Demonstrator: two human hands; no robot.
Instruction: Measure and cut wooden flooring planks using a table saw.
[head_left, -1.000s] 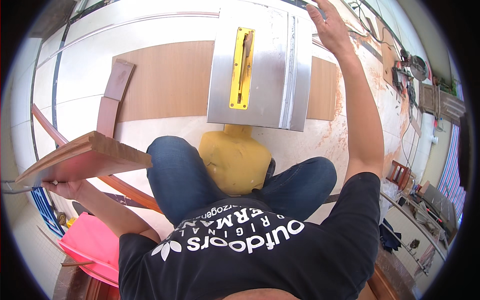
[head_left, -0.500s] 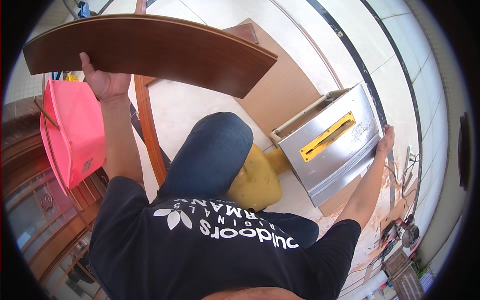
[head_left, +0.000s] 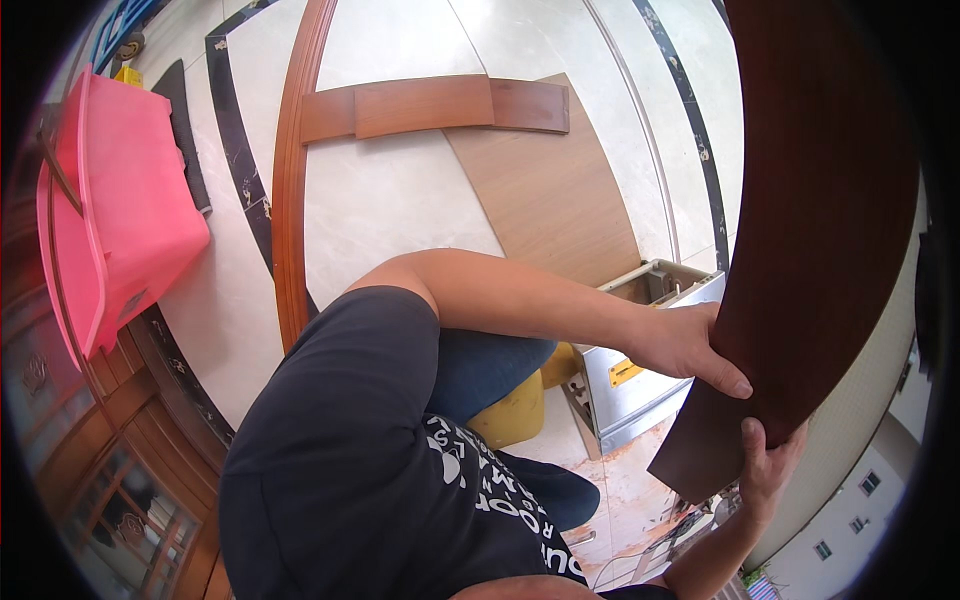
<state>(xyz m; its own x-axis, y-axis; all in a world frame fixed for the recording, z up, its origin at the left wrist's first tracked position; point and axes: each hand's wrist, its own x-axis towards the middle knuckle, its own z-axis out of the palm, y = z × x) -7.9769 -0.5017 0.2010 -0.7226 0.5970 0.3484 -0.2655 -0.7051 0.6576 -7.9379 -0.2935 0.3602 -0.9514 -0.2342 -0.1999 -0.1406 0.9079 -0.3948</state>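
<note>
A long dark brown wooden board (head_left: pixel 820 200) is raised on the right and runs up out of the picture at the top. My left hand (head_left: pixel 695 348) reaches across my body and grips its left edge, thumb on the near face and the other fingers hidden behind. Lower down, my right hand (head_left: pixel 768 465) holds the board's lower right edge, its thumb pointing up against the wood. Partly behind the board and my left hand stands a table saw (head_left: pixel 640 400) with a silver top and a yellow insert around the blade slot.
A thin brown sheet (head_left: pixel 560 190) and overlapping wooden boards (head_left: pixel 425 106) lie on the tiled floor, beside a long reddish wooden strip (head_left: pixel 292 190). A pink tub (head_left: pixel 140 190) stands at the left. Sawdust (head_left: pixel 640 470) covers tiles near the saw; a yellow stool (head_left: pixel 512 415) is under me.
The board has swung from the far left over to the right and turned from lying across to upright. My right hand has left the saw's edge and now grips the board too.
</note>
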